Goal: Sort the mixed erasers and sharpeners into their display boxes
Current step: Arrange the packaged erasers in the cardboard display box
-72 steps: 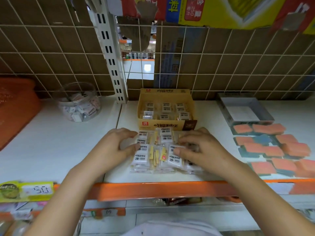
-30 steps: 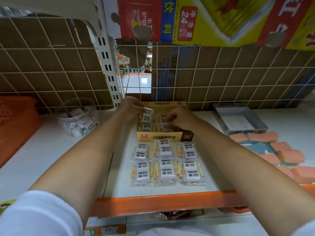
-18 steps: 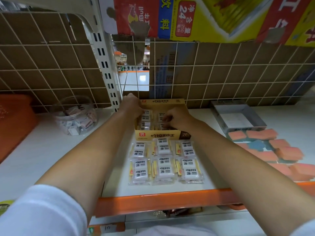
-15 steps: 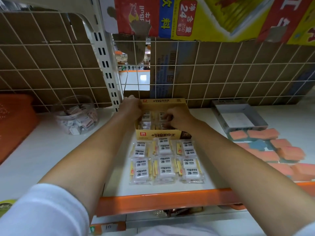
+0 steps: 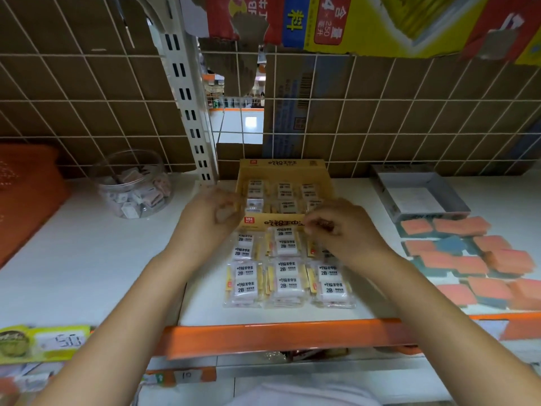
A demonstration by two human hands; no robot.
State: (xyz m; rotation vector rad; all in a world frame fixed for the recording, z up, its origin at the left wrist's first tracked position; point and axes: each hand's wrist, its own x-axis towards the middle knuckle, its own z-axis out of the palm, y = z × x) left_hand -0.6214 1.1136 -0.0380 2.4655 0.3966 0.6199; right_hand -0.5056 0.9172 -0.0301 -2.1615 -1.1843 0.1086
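A yellow display box (image 5: 282,166) stands at the back of the white shelf, with wrapped white 2B erasers (image 5: 285,191) in rows inside. In front of it lie several more wrapped 2B eraser packs (image 5: 285,278) in two rows. My left hand (image 5: 209,222) hovers blurred at the box's front left corner, fingers loosely curled, nothing visible in it. My right hand (image 5: 341,232) is over the top right pack, fingertips bunched together. Blur hides whether it holds a pack.
A grey open box (image 5: 384,187) sits at the right, with several orange-and-blue blocks (image 5: 456,260) spread in front of it. A clear jar of small items (image 5: 131,184) and an orange basket (image 5: 26,197) stand at the left. A wire grid backs the shelf; an orange rail (image 5: 278,332) edges its front.
Both hands have come back out of the yellow box toward me and now sit over its front wall and the nearest row of packs. The camera has tipped down slightly.
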